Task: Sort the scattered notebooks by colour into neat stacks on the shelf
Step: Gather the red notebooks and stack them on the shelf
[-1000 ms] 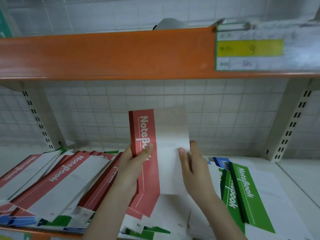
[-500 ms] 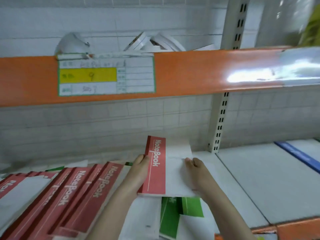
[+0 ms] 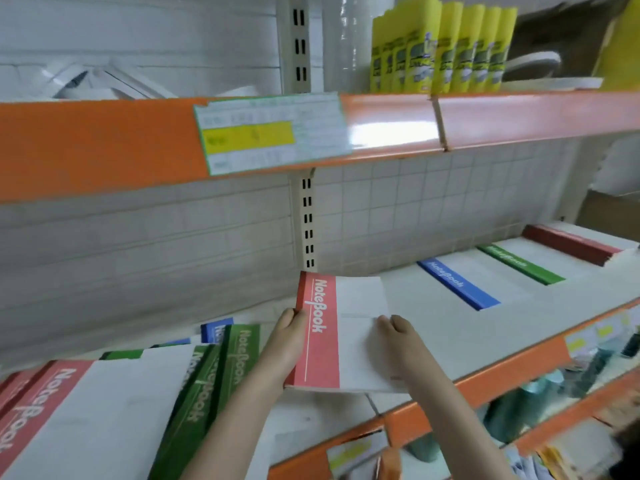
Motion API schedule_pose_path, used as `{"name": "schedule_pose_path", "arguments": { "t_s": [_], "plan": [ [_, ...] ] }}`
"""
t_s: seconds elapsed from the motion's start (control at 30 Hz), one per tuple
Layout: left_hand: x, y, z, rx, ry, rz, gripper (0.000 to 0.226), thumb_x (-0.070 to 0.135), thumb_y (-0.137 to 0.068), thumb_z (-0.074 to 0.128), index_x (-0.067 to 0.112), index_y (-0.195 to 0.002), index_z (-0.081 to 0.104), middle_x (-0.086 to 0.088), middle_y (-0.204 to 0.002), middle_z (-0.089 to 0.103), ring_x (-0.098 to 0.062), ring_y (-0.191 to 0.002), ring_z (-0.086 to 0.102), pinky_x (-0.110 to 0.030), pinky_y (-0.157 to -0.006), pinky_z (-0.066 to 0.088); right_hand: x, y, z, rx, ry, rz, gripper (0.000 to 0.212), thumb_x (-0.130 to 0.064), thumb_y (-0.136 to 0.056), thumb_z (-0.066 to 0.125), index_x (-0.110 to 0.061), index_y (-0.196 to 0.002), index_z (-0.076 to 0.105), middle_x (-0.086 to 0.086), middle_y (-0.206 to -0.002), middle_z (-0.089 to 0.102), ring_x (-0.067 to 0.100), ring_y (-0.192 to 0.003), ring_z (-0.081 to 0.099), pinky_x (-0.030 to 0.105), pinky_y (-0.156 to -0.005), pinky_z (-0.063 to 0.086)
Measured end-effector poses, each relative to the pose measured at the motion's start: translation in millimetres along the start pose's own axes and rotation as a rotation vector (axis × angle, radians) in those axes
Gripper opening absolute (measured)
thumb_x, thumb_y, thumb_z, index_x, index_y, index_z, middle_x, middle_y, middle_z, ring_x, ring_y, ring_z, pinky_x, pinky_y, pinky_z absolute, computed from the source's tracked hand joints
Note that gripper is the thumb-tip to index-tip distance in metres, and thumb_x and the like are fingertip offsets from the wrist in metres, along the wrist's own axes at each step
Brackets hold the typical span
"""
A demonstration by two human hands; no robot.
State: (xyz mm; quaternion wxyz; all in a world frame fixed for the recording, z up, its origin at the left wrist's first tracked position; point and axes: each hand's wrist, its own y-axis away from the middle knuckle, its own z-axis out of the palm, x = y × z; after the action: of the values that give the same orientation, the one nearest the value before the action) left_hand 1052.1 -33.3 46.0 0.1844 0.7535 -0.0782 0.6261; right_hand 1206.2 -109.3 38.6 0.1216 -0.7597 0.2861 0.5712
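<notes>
View swung right since half second ago: sorted stacks now in sight, red notebook (image 3: 332, 336) carried along above shelf (image 3: 433, 327), over gap beside scattered pile. My left hand (image 3: 282, 348) grips spine edge, thumb on red band; my right hand (image 3: 403, 344) grips white edge, thumb on cover. Both grips pinching same notebook, held flat. Scattered pile (image 3: 114, 403) of red, green, blue notebooks at shelf's left end. Toward right end, near back: blue stack (image 3: 457, 284), green stack (image 3: 519, 265), red stack (image 3: 568, 244), apart in row.
</notes>
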Motion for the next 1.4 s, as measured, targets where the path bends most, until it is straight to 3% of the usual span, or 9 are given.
{"name": "schedule_pose_path", "arguments": {
  "t_s": [0.17,0.33,0.47,0.63,0.8,0.87,1.0,1.23,1.4],
  "plan": [
    [5.2,-8.0,77.8,-0.086,0.012,-0.004,0.024,0.044,-0.099,0.040,0.025,-0.103,0.055,-0.002,-0.094,0.070,-0.018,-0.081,0.069,-0.027,-0.063,0.050,27.3,-9.4,-70.4,0.106,0.014,0.033,0.028,-0.030,-0.102,0.033,-0.016,-0.079,0.043,0.000,-0.076,0.045,0.011,-0.068,0.043,0.027,-0.061,0.035],
    [8.6,-10.9,164.7,-0.166,-0.005,0.004,0.024,0.046,-0.098,0.041,0.027,-0.096,0.055,0.005,-0.085,0.070,-0.008,-0.066,0.069,-0.019,-0.050,0.047,61.1,-17.7,-146.2,0.231,0.079,0.034,0.033,-0.028,-0.101,0.034,-0.016,-0.070,0.033,0.000,-0.068,0.034,0.012,-0.061,0.034,0.027,-0.055,0.027],
    [10.4,-4.8,226.2,-0.259,-0.026,-0.003,0.028,0.049,-0.096,0.043,0.026,-0.102,0.057,0.003,-0.086,0.071,-0.009,-0.066,0.069,-0.019,-0.049,0.047,86.8,-12.9,-202.3,0.297,0.111,0.044,0.032,-0.024,-0.100,0.034,-0.016,-0.069,0.031,-0.002,-0.071,0.033,0.009,-0.062,0.033,0.022,-0.052,0.027],
    [13.9,0.9,285.8,-0.387,-0.036,-0.014,0.035,0.054,-0.095,0.044,0.024,-0.108,0.057,0.000,-0.088,0.073,-0.013,-0.070,0.071,-0.024,-0.056,0.049,109.8,-12.5,-254.1,0.394,-0.004,0.107,0.031,-0.025,-0.101,0.038,-0.020,-0.070,0.040,-0.002,-0.072,0.044,0.019,-0.078,0.047,0.019,-0.058,0.036],
    [15.5,-4.6,339.8,-0.492,-0.009,-0.031,0.035,0.045,-0.098,0.042,0.020,-0.119,0.055,-0.006,-0.098,0.072,-0.023,-0.086,0.071,-0.033,-0.071,0.054,130.6,-11.8,-296.8,0.458,0.054,0.124,0.031,-0.021,-0.099,0.037,-0.016,-0.069,0.032,0.000,-0.068,0.034,0.012,-0.060,0.034,0.024,-0.054,0.027],
    [17.6,-8.4,362.3,-0.527,-0.009,-0.033,0.036,0.044,-0.098,0.043,0.016,-0.118,0.056,-0.007,-0.097,0.072,-0.024,-0.084,0.071,-0.032,-0.070,0.053,138.1,-13.6,-313.7,0.468,0.067,0.135,0.031,-0.022,-0.099,0.036,-0.015,-0.070,0.033,0.000,-0.069,0.035,0.011,-0.060,0.033,0.024,-0.055,0.027],
    [24.6,-17.4,410.6,-0.563,0.006,-0.032,0.036,0.040,-0.098,0.046,0.011,-0.117,0.056,-0.008,-0.095,0.071,-0.021,-0.079,0.070,-0.027,-0.061,0.050,150.2,-24.8,-353.8,0.510,0.127,0.160,0.032,-0.024,-0.100,0.034,-0.016,-0.069,0.031,-0.001,-0.069,0.033,0.010,-0.059,0.031,0.024,-0.053,0.025],
    [49.3,-49.5,488.4,-0.561,0.022,-0.032,0.034,0.038,-0.099,0.046,0.010,-0.116,0.056,-0.011,-0.095,0.071,-0.023,-0.079,0.069,-0.028,-0.061,0.051,153.8,-74.9,-423.7,0.510,0.148,0.144,0.032,-0.022,-0.100,0.033,-0.016,-0.068,0.030,-0.001,-0.071,0.032,0.010,-0.062,0.031,0.025,-0.055,0.025],
    [64.6,-78.5,527.4,-0.506,0.059,-0.038,0.030,0.038,-0.100,0.044,0.016,-0.119,0.054,-0.005,-0.091,0.071,-0.018,-0.073,0.070,-0.024,-0.055,0.050,153.1,-121.6,-461.3,0.460,0.113,0.140,0.023,-0.027,-0.098,0.035,-0.011,-0.082,0.036,0.005,-0.078,0.034,0.015,-0.068,0.033,0.032,-0.058,0.024]
  ]
}}
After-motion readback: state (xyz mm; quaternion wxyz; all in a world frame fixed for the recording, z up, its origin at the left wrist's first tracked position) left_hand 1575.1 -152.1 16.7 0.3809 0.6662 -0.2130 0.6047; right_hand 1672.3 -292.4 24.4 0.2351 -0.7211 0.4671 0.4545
